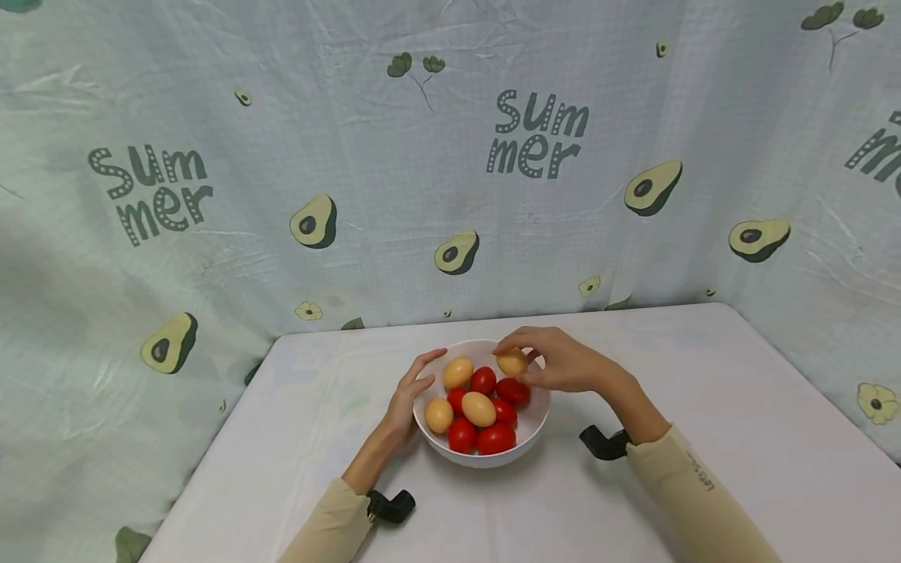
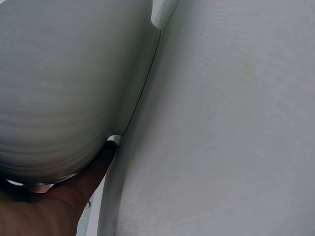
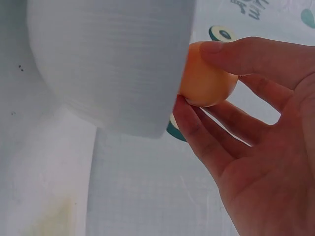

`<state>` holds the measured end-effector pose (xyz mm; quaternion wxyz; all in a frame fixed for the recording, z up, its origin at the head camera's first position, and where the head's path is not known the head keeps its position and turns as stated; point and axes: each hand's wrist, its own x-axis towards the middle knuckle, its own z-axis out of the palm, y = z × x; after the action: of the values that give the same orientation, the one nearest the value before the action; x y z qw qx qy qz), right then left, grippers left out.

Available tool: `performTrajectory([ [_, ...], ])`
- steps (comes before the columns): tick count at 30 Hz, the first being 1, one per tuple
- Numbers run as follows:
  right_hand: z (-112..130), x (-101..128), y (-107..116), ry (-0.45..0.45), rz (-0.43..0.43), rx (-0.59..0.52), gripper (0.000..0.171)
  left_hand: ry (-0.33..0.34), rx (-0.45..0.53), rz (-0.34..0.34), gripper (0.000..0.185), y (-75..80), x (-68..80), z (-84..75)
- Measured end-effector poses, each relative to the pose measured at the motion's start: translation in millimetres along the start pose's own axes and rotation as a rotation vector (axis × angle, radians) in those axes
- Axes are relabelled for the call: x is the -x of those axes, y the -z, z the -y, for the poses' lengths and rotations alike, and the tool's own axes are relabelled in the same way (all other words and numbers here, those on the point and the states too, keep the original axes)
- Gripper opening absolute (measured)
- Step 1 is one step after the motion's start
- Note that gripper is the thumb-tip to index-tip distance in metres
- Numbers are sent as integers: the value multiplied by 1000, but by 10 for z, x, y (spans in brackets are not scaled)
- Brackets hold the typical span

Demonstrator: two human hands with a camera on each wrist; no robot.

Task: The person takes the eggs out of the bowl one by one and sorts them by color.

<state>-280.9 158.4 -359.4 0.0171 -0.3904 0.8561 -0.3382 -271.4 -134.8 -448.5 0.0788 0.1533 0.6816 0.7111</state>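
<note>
A white bowl (image 1: pixel 479 460) holds three brown eggs, one of them in the middle (image 1: pixel 479 409), among several smooth red tomatoes (image 1: pixel 496 439). My left hand (image 1: pixel 407 397) grips the bowl's left side, its thumb at the rim and a finger reaching along the far edge. In the left wrist view a finger lies against the outer wall of the bowl (image 2: pixel 64 88). Above the bowl's far right part, my right hand (image 1: pixel 559 360) pinches another brown egg (image 1: pixel 512 362) between thumb and fingertips. The right wrist view shows this egg (image 3: pixel 206 78) at the bowl's rim.
The bowl stands on a white-covered table (image 1: pixel 338 391). A pale curtain (image 1: pixel 380 172) printed with avocados and lettering hangs behind and to the sides of the table. Each wrist carries a black camera mount, one on the left (image 1: pixel 393 507) and one on the right (image 1: pixel 604 442).
</note>
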Motion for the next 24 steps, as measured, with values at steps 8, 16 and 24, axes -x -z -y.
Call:
performTrajectory([
  [8,-15,49,97,-3,-32,8,42,-2,12,4,52,3,-6,10],
  [16,-48,85,168,-27,-64,14,43,-5,6,6,53,14,-12,12],
  [24,-116,124,230,-53,-84,21,43,-3,5,7,53,19,-9,28],
])
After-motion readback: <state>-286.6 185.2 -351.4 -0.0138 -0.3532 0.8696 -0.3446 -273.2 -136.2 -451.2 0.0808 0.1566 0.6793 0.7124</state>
